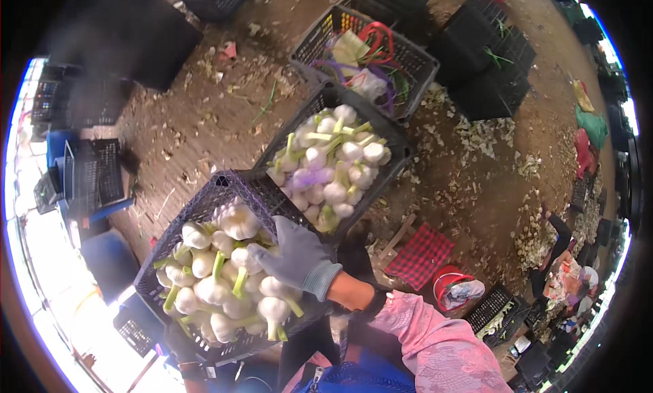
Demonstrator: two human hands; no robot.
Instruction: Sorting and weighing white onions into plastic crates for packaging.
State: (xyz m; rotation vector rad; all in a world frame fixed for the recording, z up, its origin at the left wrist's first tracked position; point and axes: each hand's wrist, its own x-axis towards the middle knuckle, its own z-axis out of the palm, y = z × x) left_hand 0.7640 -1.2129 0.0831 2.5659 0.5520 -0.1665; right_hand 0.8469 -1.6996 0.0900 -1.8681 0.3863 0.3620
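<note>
In front of me a black plastic crate [153, 258], partly draped with purple netting [250, 199], is filled with garlic bulbs [211, 288] with short green stems. My right hand [293, 250], in a grey knit glove, reaches over the crate's right side. Its fingertips are at the netting by the rim, and its thumb lies against a bulb; whether it grips either is unclear. My left hand [179, 339], gloved and in shadow, is at the crate's near left corner, its fingers mostly hidden. A second black crate [395, 163] of garlic adjoins beyond.
A crate [426, 69] with straps and scraps stands farther off. Black crates [479, 61] are stacked behind it. To the right are a red checked cloth [421, 255], a red bucket [449, 286] and a seated person [561, 275]. Garlic skins litter the floor [204, 117].
</note>
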